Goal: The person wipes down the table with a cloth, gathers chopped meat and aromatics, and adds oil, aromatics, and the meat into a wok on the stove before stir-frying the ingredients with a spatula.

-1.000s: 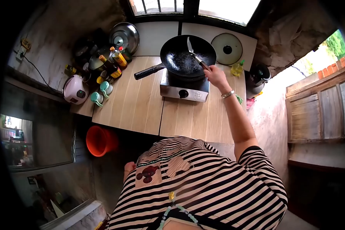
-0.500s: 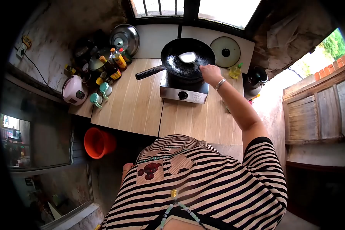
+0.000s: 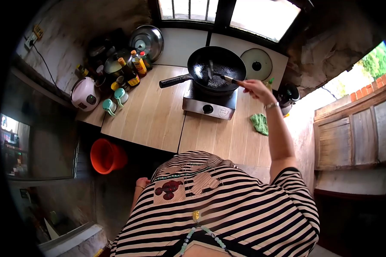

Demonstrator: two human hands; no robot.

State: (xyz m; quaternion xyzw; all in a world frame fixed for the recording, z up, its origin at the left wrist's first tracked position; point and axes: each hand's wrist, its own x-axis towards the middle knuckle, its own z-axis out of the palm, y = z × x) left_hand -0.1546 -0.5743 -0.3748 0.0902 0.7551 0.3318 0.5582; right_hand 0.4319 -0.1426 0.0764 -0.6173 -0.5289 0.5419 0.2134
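Note:
My right hand (image 3: pixel 256 91) is closed round the handle of a spatula (image 3: pixel 231 80), whose metal head dips into a black wok (image 3: pixel 197 81). The wok's inside looks dark and glossy, and its handle points left. Beneath it stands a silver single-burner stove (image 3: pixel 206 108) with a black knob. Low beside my body hangs my left hand (image 3: pixel 142 182), partly hidden by the striped shirt; its fingers are too small and covered to read.
A glass lid (image 3: pixel 261 64) leans behind the wok at right. A green cloth (image 3: pixel 260 124) lies right of the stove. Sauce bottles (image 3: pixel 128 73), teal-lidded jars (image 3: pixel 121 97) and a pink rice cooker (image 3: pixel 85 95) crowd the left side. An orange bucket (image 3: pixel 108 156) stands below the counter.
My right hand has drawn back to the right, and the spatula head has turned from showing its bright face to edge-on in the wok. The view has shifted slightly, showing the green cloth.

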